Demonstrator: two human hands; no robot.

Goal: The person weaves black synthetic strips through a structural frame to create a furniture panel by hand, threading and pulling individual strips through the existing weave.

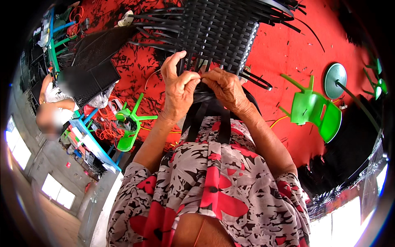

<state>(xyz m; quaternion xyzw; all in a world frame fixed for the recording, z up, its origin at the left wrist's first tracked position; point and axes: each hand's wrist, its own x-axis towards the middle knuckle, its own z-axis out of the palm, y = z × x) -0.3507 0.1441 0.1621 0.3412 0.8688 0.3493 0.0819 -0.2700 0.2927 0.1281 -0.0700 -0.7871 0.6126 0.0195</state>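
In front of me is a black woven seat [218,35] of flat plastic strips, with several loose strips [158,31] sticking out from its left side. My left hand [177,88] is at its near edge, thumb and forefinger pinched together, the other fingers raised. Close against it, my right hand [225,87] is also closed, fingertips pressed together and meeting the left fingertips. Whatever the two hands pinch is too small and hidden to make out. Short strip ends hang from the near edge, just behind my hands. A strip loop [257,80] juts out at the right.
Black scraps lie over the red floor [288,53]. A green plastic chair [312,109] lies to the right, beside a round dark-green disc on a pole [335,80]. Another green chair [129,127] is at the left. Further left, a person [57,99] is near dark woven panels [90,82].
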